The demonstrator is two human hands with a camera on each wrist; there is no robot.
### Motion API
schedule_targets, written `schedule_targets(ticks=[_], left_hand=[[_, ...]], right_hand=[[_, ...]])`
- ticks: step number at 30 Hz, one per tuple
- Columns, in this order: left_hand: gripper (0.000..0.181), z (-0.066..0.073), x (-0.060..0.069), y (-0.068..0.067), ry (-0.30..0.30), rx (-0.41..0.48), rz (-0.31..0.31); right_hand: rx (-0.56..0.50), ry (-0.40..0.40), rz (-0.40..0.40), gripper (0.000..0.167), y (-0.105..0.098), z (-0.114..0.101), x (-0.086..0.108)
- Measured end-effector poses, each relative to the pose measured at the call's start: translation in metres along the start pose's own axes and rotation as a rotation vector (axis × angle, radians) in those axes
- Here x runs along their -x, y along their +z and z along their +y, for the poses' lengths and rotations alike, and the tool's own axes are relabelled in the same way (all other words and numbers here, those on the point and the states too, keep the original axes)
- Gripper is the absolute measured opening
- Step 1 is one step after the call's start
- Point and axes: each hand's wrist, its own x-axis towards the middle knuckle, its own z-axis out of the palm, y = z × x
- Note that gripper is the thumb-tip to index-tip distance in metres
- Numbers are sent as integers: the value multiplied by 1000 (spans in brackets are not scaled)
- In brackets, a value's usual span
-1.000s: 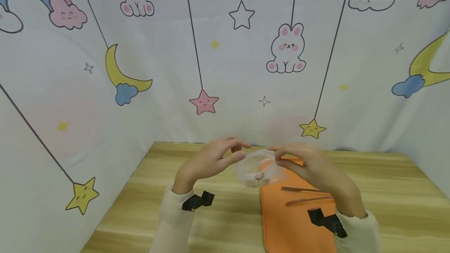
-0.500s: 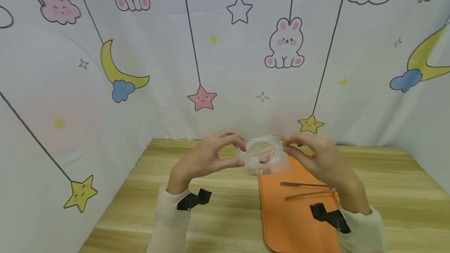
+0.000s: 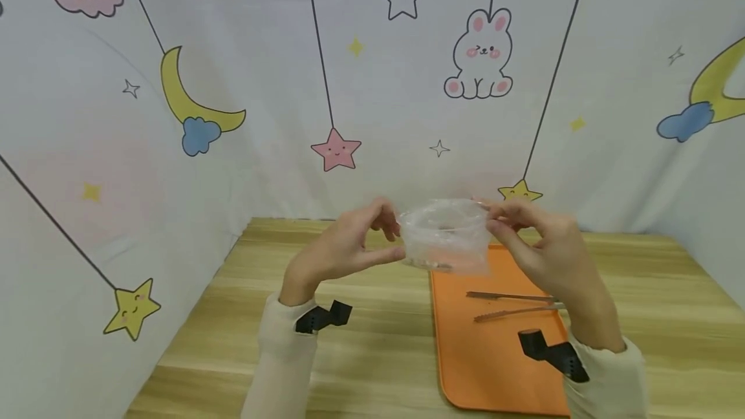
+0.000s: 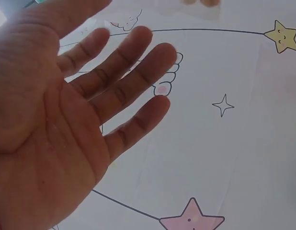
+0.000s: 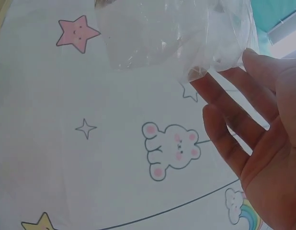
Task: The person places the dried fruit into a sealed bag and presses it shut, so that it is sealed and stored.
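A clear plastic bag (image 3: 445,238) hangs in the air above the table, with small pale bits along its bottom that are too blurred to tell. My right hand (image 3: 538,244) pinches the bag's upper right edge between thumb and fingers. In the right wrist view the thumb and fingertips meet the crinkled film of the bag (image 5: 153,38). At the bag's left edge is my left hand (image 3: 346,244), thumb and fingers apart. The left wrist view shows the left hand (image 4: 76,110) with fingers loosely extended and no bag visible there.
An orange tray (image 3: 477,367) lies on the wooden table (image 3: 361,354) below the right forearm. Metal tongs (image 3: 512,306) rest on it, their tips spread and pointing left. A white printed cloth (image 3: 396,89) stands behind the table and along its sides.
Both hands and the bag have risen slightly, and the right hand has moved right. The bag is now spread wider. My view has tilted down a little.
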Motion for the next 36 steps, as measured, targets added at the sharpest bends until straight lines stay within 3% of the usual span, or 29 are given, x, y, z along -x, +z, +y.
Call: schedule_targets(ticks=[3, 7, 11, 20, 36], left_hand=[[29, -3, -1, 1, -35, -3, -68], [21, -8, -1, 3, -56, 3, -113], [9, -10, -2, 5, -57, 8, -133], [9, -11, -4, 7, -43, -20, -113], [6, -11, 0, -1, -19, 13, -81]], right_hand=[[-5, 20, 9, 24, -3, -3, -1], [-17, 34, 31, 5, -6, -6, -2], [-38, 12, 77, 30, -6, -6, -2], [-42, 68, 137, 7, -11, -3, -2], [-167, 184, 273, 15, -18, -7, -4]])
